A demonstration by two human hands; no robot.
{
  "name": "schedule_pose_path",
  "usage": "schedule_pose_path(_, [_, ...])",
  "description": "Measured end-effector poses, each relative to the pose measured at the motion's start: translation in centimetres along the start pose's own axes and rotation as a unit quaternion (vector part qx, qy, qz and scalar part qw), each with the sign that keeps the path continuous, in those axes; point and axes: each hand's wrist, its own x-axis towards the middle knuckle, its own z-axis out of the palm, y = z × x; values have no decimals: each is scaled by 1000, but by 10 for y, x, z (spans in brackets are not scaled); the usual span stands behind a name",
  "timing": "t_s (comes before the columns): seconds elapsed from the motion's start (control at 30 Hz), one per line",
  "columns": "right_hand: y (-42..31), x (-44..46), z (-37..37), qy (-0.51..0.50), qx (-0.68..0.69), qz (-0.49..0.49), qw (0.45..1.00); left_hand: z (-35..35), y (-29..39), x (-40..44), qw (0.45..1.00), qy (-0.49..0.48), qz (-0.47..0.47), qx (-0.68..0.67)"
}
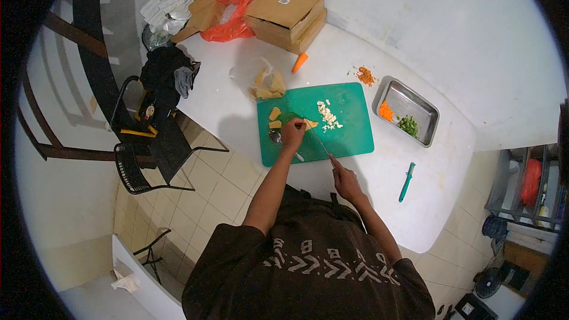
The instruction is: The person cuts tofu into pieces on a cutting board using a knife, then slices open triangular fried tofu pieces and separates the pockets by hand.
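Observation:
My left hand (pixel 292 134) is closed, its fingertips pinching a pale yellow food piece (pixel 311 124) against the green cutting board (pixel 355 136). In my right hand (pixel 348 182) is a knife (pixel 320 143), gripped by the handle, its blade reaching toward that piece. Two more yellow pieces (pixel 275 114) lie on the board left of my left hand. A metal spoon (pixel 274 136) rests beside my left wrist, partly hidden by it. Small pale diced bits (pixel 327 115) are scattered on the board's right half. The yellow food's exact kind cannot be told.
Behind the board sit a clear bag with yellow pieces (pixel 268 86), a carrot (pixel 300 63) and cardboard boxes (pixel 284 9). Orange peelings (pixel 365 76) lie near a metal tray (pixel 437 120) holding diced carrot and chopped greens. A green peeler (pixel 407 182) lies at right; a chair (pixel 169 148) stands left.

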Motion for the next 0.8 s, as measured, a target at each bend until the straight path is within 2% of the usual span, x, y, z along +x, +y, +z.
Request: schedule_pose_path(0.8, [2, 3, 2, 6, -1, -13, 1000, 3, -7, 2, 1000, 7, -20, -9])
